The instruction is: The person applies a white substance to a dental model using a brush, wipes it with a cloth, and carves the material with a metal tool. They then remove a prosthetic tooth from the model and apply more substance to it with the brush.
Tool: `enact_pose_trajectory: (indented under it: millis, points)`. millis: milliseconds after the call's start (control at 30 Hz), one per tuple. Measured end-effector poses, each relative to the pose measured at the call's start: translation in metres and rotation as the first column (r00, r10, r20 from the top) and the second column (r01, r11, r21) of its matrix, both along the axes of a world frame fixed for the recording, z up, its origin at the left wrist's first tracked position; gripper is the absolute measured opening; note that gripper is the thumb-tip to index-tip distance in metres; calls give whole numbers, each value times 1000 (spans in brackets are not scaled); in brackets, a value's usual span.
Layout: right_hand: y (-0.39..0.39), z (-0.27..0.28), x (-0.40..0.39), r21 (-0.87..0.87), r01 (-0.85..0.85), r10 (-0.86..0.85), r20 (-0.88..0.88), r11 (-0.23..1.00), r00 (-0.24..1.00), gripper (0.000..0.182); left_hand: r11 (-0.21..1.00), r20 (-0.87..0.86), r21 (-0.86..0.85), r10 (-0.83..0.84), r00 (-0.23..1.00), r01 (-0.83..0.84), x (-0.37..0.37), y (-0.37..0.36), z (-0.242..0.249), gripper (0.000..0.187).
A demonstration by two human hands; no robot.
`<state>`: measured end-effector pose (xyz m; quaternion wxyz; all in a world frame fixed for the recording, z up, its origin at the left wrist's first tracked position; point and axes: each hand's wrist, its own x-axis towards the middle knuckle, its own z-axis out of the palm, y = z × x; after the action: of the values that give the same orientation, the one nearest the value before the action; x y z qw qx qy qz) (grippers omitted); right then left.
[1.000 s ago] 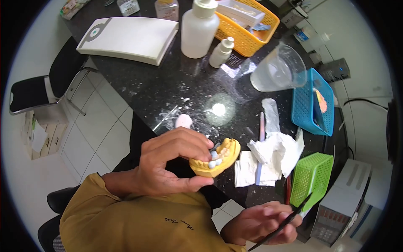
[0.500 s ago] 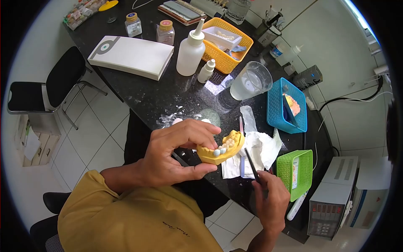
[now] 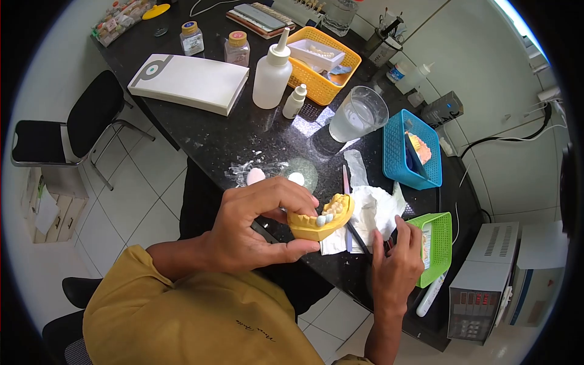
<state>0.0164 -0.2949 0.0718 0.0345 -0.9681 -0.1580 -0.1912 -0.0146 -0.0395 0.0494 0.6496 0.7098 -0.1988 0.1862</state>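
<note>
My left hand [image 3: 255,228] grips a yellow dental model [image 3: 316,224] between thumb and fingers, its row of teeth facing up. Pale blue and cream crowns show along the row. Over the right part of the white tissue [image 3: 372,210], my right hand [image 3: 398,258] has its thumb and index finger apart. A black tool [image 3: 358,236] rests just left of that thumb, and a pink-tipped tool [image 3: 346,179] lies on the tissue's left side. Something small and dark between the right fingers is too unclear to name.
A green basket [image 3: 447,249] stands right of my right hand, with a blue basket [image 3: 412,176] behind it. Farther back are a glass of liquid [image 3: 356,118], a squeeze bottle [image 3: 272,82], a yellow basket [image 3: 322,91] and a white box [image 3: 188,82]. Powder and a pink lump [image 3: 255,176] lie on the dark counter.
My right hand has moved up, and its fingers have come off the black tool, which now lies lower on the tissue. My left hand still holds the model, slightly turned.
</note>
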Motion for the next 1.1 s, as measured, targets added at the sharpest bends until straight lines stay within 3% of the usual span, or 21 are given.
enact_pose_trajectory:
  millis: [33, 167, 233, 267, 367, 533, 633, 767, 1100]
  points:
    - [-1, -3, 4, -45, -49, 52, 75, 998, 996, 26, 1000, -1, -2, -4, 1000, 4, 0, -1, 0, 36]
    - [0, 5, 10, 35, -48, 47, 46, 998, 998, 16, 998, -74, -47, -39, 996, 35, -1, -5, 1, 34]
    - [8, 18, 8, 350, -46, 60, -29, 936, 998, 8, 998, -90, -40, -53, 995, 50, 0, -8, 0, 34]
    - [9, 21, 7, 345, -35, 50, -35, 938, 998, 8, 998, -111, -21, -58, 992, 56, 0, -9, 0, 35]
    - [17, 24, 0, 652, -85, 151, -45, 753, 988, 6, 997, -146, 6, -71, 987, 73, 1, -17, -1, 36]
    - [34, 22, -14, 686, -180, 215, 36, 705, 976, 14, 994, -161, 60, -85, 983, 96, 2, -23, -1, 37]
    - [36, 15, -17, 501, -419, 388, 171, 757, 906, 34, 991, -153, 66, -101, 983, 112, 3, -25, -1, 37]
    - [36, 16, -20, 381, -445, 412, 170, 811, 895, 36, 993, -111, 72, -89, 990, 98, 5, -24, -2, 38]
    - [39, 11, -19, 350, -482, 451, 173, 803, 876, 37, 993, -135, 78, -73, 988, 84, 3, -22, 1, 34]
